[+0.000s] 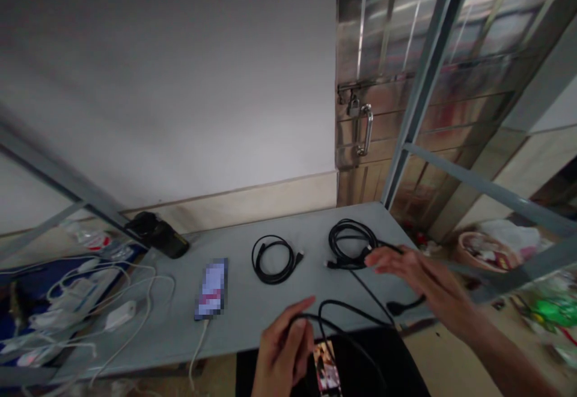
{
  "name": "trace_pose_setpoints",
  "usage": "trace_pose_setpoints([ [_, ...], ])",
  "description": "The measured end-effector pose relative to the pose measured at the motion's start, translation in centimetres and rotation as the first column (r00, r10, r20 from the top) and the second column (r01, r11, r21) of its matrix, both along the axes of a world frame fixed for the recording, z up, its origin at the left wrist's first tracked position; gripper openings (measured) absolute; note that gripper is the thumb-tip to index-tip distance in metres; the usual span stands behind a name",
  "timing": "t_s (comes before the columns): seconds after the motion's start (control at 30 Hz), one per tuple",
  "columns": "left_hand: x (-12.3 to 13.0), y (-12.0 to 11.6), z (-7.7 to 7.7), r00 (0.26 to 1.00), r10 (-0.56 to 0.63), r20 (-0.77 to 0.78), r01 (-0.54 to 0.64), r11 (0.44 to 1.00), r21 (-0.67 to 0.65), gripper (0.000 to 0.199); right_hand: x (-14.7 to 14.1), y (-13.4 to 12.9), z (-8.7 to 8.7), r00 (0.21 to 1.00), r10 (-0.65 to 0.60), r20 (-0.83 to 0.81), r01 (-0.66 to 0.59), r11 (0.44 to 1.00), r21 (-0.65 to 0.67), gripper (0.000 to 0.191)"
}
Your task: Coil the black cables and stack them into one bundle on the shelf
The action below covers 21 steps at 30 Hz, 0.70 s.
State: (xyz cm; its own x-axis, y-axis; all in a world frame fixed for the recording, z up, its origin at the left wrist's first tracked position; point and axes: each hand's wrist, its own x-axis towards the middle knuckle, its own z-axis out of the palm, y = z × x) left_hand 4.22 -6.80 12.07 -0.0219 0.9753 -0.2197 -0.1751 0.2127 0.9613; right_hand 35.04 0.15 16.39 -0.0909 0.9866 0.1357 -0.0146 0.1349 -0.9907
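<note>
In the lower middle, my left hand [288,346] is closed round a black cable [349,337], its index finger pointing out. The cable loops to the right over my dark-clothed lap and the desk's front edge. My right hand [417,277] has its fingers stretched out beside a coiled black cable [354,244] on the desk; whether the fingertips touch it I cannot tell. Below that hand is a black plug [396,308], its cord running up behind the wrist. A second, smaller coil of black cable [274,260] lies farther left.
On the grey desk [243,325] lie a lit phone [211,289] with a white cord, a black object [157,235] and tangled white cables with a white adapter [121,316]. Another lit screen [327,368] rests at my lap. Metal posts [417,93] frame the desk.
</note>
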Motion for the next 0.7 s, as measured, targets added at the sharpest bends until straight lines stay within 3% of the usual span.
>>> trace_pose_setpoints([
  [0.07, -0.3, 1.8, 1.2, 0.992, 0.039, 0.122, -0.031, 0.997, -0.064, 0.071, -2.0, -0.1, -3.3, 0.995, 0.049, -0.083, -0.058, 0.992, -0.116, 0.070],
  [0.13, -0.4, 3.4, 1.1, 0.968, 0.105, 0.228, -0.085, 0.992, -0.096, 0.079, -3.3, -0.6, -6.5, 0.985, 0.027, -0.170, -0.070, 0.965, -0.253, 0.072],
  [0.23, 0.0, 4.7, -0.8, 0.919, 0.230, 0.321, -0.183, 0.968, -0.170, 0.081, -4.6, -1.8, -10.5, 0.935, -0.095, -0.341, -0.064, 0.902, -0.427, 0.071],
  [0.33, 0.9, 4.8, -4.1, 0.870, 0.314, 0.379, -0.230, 0.940, -0.252, 0.087, -5.8, -2.8, -12.9, 0.844, -0.230, -0.485, -0.077, 0.842, -0.534, 0.076],
  [0.43, 2.3, 4.0, -7.5, 0.797, 0.371, 0.477, -0.242, 0.919, -0.311, 0.082, -7.0, -3.5, -13.6, 0.780, -0.274, -0.562, -0.109, 0.825, -0.554, 0.076],
  [0.57, 4.5, 2.5, -10.8, 0.718, 0.445, 0.535, -0.286, 0.890, -0.356, 0.053, -8.7, -4.4, -13.0, 0.765, -0.258, -0.591, -0.093, 0.863, -0.497, 0.075],
  [0.63, 5.2, 1.6, -11.4, 0.768, 0.404, 0.497, -0.250, 0.904, -0.348, 0.043, -9.4, -4.9, -12.4, 0.797, -0.244, -0.553, -0.038, 0.893, -0.449, 0.067],
  [0.7, 5.3, 0.7, -11.2, 0.870, 0.297, 0.395, -0.189, 0.939, -0.288, 0.041, -10.0, -5.2, -11.5, 0.832, -0.227, -0.506, 0.008, 0.917, -0.399, 0.058],
])
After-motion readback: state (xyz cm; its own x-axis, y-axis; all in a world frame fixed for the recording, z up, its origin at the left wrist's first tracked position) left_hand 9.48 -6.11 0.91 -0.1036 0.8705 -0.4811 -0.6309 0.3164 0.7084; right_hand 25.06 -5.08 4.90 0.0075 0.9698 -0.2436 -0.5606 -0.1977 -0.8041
